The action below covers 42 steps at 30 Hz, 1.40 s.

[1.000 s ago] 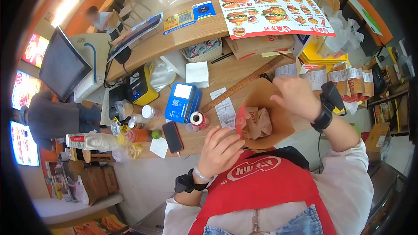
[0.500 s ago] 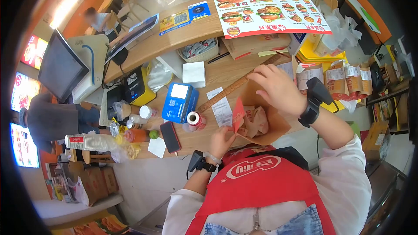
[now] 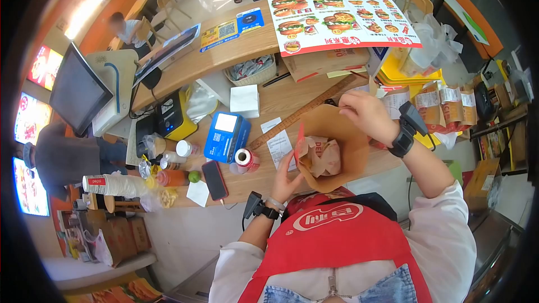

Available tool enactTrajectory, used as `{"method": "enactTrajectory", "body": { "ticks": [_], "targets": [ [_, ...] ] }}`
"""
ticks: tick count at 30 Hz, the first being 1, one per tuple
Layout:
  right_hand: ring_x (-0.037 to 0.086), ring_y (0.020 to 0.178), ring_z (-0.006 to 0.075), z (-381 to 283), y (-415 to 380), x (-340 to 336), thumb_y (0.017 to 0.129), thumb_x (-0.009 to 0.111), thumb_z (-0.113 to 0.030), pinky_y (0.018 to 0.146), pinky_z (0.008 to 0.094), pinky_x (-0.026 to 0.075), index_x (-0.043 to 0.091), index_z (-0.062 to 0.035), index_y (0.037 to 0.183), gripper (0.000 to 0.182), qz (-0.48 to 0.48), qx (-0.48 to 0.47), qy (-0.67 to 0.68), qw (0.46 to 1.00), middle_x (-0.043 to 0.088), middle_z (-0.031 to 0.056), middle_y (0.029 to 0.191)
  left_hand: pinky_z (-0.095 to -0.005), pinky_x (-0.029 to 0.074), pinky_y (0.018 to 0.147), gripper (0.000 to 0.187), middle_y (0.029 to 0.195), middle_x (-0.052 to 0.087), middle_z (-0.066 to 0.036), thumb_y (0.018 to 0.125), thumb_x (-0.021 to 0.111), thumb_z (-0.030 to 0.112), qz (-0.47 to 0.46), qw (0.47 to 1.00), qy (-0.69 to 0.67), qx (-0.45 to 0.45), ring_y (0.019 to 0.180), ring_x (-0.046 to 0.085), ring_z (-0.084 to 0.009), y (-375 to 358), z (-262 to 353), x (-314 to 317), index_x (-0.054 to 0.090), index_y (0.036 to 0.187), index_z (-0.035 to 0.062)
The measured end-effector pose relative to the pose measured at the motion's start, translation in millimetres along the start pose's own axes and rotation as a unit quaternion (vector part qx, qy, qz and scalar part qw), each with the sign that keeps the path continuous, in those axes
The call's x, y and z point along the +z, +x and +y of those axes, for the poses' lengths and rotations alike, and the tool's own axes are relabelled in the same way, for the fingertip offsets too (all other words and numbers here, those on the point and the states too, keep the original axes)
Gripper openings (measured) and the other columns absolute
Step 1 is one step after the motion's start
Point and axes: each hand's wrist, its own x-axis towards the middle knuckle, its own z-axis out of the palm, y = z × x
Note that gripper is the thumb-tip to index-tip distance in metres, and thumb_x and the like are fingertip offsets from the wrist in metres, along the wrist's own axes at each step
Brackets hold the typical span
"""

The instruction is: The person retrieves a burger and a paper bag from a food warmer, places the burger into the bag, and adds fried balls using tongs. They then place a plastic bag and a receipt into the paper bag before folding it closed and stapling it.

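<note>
The open paper bag (image 3: 355, 160) stood on the counter (image 3: 247, 184), a wrapped item (image 3: 324, 157) inside it — the left hand (image 3: 287, 182) held its near-left edge, fingers spread; the right hand (image 3: 368, 116) pinched its far rim, fingers curled narrow.

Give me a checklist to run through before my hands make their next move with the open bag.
1. Paper bag mouth open: ok.
2. Left hand at the bag's side: ok.
3. Right hand at the bag's far rim: ok.
4. Wrapped packet inside: ok.
5. Anything beneath the packet: cannot tell, hidden.
6. Counter beside the bag free of loose paper: not ok, a receipt lies there.
</note>
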Motion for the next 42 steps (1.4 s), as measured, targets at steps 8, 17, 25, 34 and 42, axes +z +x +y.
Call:
{"method": "enactTrajectory", "body": {
  "ticks": [8, 17, 25, 34, 42],
  "targets": [
    [0.052, 0.071, 0.032, -9, 6, 6, 0.069, 0.059, -0.01, 0.062, 0.0393, 0.042, 0.052, -0.0024, 0.076, 0.013, -0.009, 0.01, -0.011, 1.0, 0.052, 0.0138, 0.071, -0.0333, 0.04, 0.086, 0.031, 0.106, 0.056, -0.013, 0.071, 0.064, 0.01, -0.003, 0.999, 0.027, 0.037, 0.1, 0.052, -0.027, 15, 20, 6, 0.058, 0.101, 0.002],
    [0.05, 0.069, 0.029, -43, 5, 0, 0.069, 0.063, -0.02, 0.058, 0.0378, 0.043, 0.053, -0.0042, 0.067, 0.018, 0.08, -0.042, -0.067, 0.994, 0.051, 0.0113, 0.068, -0.0327, 0.042, 0.08, 0.014, 0.095, 0.057, -0.014, 0.074, 0.061, 0.008, 0.032, 0.998, -0.015, 0.047, 0.092, 0.053, -0.0272, 18, 24, 16, 0.056, 0.086, 0.0012],
    [0.057, 0.068, 0.0273, -83, -12, 28, 0.071, 0.058, -0.027, 0.062, 0.0357, 0.046, 0.064, -0.0078, 0.068, 0.021, -0.19, -0.071, 0.037, 0.978, 0.06, 0.0112, 0.068, -0.0344, 0.035, 0.091, 0.038, 0.115, 0.048, -0.016, 0.079, 0.055, 0.012, 0.008, 0.997, -0.005, 0.083, 0.108, 0.045, -0.0295, 12, 17, 10, 0.047, 0.114, 0.0004],
    [0.055, 0.072, 0.027, -77, -18, 23, 0.072, 0.056, -0.018, 0.069, 0.0355, 0.043, 0.062, -0.005, 0.072, 0.014, -0.152, -0.118, 0.147, 0.97, 0.059, 0.0101, 0.071, -0.0307, 0.042, 0.082, 0.027, 0.102, 0.056, -0.015, 0.077, 0.059, 0.011, 0.025, 0.998, 0.001, 0.059, 0.094, 0.054, -0.0261, 3, 0, 11, 0.058, 0.102, 0.003],
    [0.054, 0.078, 0.0267, -62, -34, -20, 0.073, 0.058, -0.02, 0.072, 0.0365, 0.042, 0.059, -0.0044, 0.073, 0.016, 0.018, -0.058, 0.068, 0.996, 0.058, 0.0087, 0.072, -0.0277, 0.045, 0.063, 0.005, 0.075, 0.061, -0.011, 0.072, 0.064, 0.006, 0.024, 0.999, -0.021, 0.016, 0.071, 0.058, -0.0204, 21, 20, 17, 0.063, 0.073, 0.0011]
  ]
}}
